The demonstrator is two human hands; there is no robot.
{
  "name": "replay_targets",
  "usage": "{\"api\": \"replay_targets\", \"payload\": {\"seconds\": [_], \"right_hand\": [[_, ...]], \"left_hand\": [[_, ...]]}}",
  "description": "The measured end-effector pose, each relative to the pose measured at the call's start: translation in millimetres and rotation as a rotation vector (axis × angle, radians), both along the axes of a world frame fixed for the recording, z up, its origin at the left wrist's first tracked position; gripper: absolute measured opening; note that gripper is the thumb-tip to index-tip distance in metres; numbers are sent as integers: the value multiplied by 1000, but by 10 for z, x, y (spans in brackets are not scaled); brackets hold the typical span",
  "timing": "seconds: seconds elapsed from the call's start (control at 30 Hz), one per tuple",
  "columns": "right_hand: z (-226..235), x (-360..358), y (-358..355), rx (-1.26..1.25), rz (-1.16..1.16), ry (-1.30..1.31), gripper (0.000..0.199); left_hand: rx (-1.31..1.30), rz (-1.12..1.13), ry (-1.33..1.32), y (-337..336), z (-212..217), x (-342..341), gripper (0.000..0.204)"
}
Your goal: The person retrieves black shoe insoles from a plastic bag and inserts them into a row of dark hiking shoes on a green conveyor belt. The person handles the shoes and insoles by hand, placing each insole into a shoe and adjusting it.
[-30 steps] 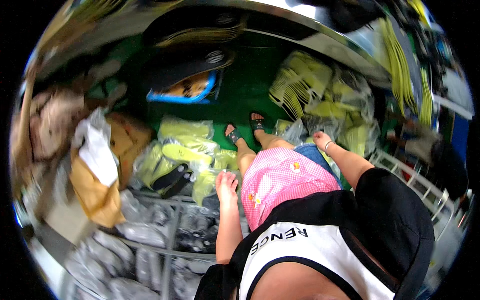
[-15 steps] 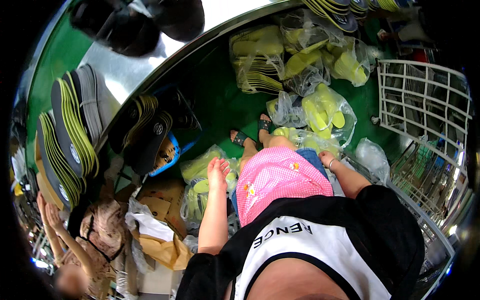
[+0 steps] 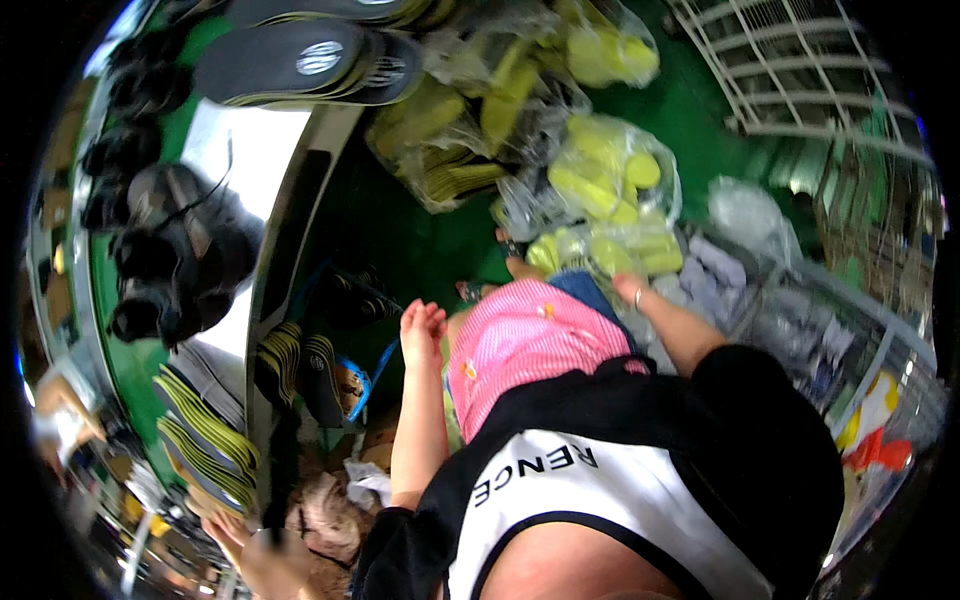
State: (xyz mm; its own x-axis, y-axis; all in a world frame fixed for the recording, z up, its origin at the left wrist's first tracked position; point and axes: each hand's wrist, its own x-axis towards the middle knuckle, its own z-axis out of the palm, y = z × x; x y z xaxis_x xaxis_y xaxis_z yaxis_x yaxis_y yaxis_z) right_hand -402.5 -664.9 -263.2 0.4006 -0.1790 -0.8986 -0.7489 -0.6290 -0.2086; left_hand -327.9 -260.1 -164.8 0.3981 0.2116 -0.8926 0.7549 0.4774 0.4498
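Note:
My left hand (image 3: 422,328) hangs in the air left of my pink checked apron (image 3: 520,325). Its fingers are loosely curled and apart, with nothing in them. Beside the apron's right edge is my right hand (image 3: 629,289), near my blue denim shorts (image 3: 590,295); most of its fingers are blurred or hidden. Dark grey and yellow-green insoles (image 3: 290,60) lie stacked on the table at the upper left. A second insole stack (image 3: 205,440) sits at its lower left end. Clear bags of yellow-green insoles (image 3: 610,170) rest on the green floor.
Black shoes (image 3: 180,235) stand along the shiny table (image 3: 275,150) at left. A white wire rack (image 3: 800,60) is at the upper right, with a grey metal cart (image 3: 850,300) holding bagged things below it. A co-worker's hand (image 3: 230,540) is near the lower left insoles. Under the table is a blue-rimmed bin (image 3: 365,385).
The view has swung left, bringing more shoes and the table's insole stacks into sight. My left hand's spread fingers have curled a little. My right hand stays by my side.

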Motion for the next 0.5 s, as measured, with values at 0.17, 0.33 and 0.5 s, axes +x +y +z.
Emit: {"api": "replay_targets", "payload": {"seconds": [0.17,0.33,0.5], "right_hand": [[-191,-37,-194,39,-308,-89,10],[-405,-391,-115,54,-619,-50,12],[-696,-719,30,-148,-522,-113,20]], "left_hand": [[-17,-165,0,-256,103,276,29],[-31,-398,97,-301,-103,475,28],[-26,-615,207,-296,-351,600,24]]}}
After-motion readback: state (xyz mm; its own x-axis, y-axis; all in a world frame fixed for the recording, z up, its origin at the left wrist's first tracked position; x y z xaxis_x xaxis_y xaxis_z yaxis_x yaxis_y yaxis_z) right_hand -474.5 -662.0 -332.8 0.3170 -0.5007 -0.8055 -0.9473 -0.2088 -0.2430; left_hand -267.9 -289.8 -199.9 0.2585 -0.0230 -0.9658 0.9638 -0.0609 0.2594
